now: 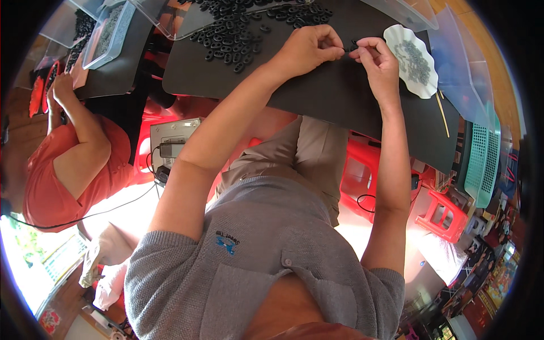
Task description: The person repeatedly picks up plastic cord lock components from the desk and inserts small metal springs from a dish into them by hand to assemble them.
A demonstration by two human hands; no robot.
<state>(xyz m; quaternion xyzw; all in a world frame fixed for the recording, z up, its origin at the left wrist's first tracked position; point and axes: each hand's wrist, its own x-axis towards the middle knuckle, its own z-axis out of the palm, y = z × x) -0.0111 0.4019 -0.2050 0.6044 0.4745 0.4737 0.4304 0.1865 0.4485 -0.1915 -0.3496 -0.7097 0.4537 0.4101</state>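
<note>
Pinching one small black ring (352,45) between both hands over the black mat (340,96).
I see my left hand (309,48) and right hand (378,59) closed on it with narrow fingertips, ring pile (243,28) to the left, white dish (411,59) just right.

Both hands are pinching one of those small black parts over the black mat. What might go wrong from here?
1. The small black part pinched between the left hand and right hand could slip; on the black mat it would likely be hard to spot.
2. The white scalloped dish of small dark pieces sits right beside the right hand, so a wrist bump might tip it.
3. The pile of black rings lies loose by the left forearm and could scatter.
</note>
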